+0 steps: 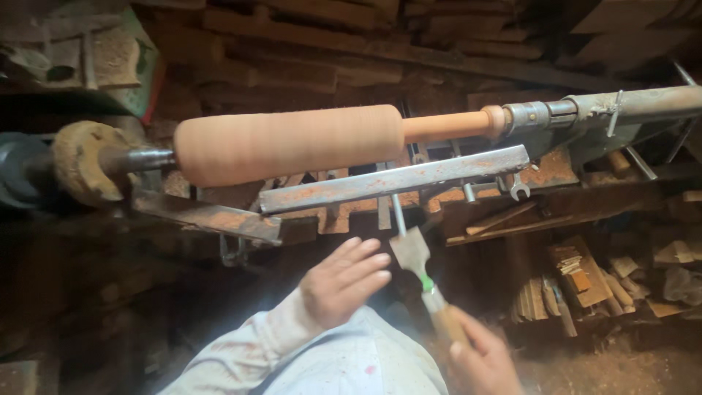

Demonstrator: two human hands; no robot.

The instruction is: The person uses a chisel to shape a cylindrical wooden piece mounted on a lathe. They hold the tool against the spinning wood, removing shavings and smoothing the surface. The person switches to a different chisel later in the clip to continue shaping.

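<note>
1. Far left, a rough, fuzzy tan disc (80, 161) sits on a dark steel spindle (142, 159), the drive end of a wood lathe.
2. Moving right, the spindle meets a long wooden cylinder (289, 143), pale orange-pink and smooth with faint turning rings, lying level across the middle of the scene.
3. Its right end steps down to a thin neck (446, 126) ending in a small rounded knob, which butts against a grey metal tailstock centre (537, 115).
4. Just in front of the cylinder runs a flat steel tool rest (395, 179), rust-spotted, tilted up toward the right; a second rusty plate (208, 216) lies lower left.
5. Near centre, the left hand (340, 281) is open, fingers spread flat, holding nothing, close beside the chisel blade; its sleeve is white and speckled.
6. To its right, a chisel (417, 263): broad flat grey blade, green band, pale wooden handle, pointing up toward the tool rest but short of it.
7. The right hand (482, 358) is clenched round that handle, near bottom.
8. Far right, low down, offcut wood blocks (585, 281) lie heaped among shavings, and stacked planks (307, 51) line the far wall.
</note>
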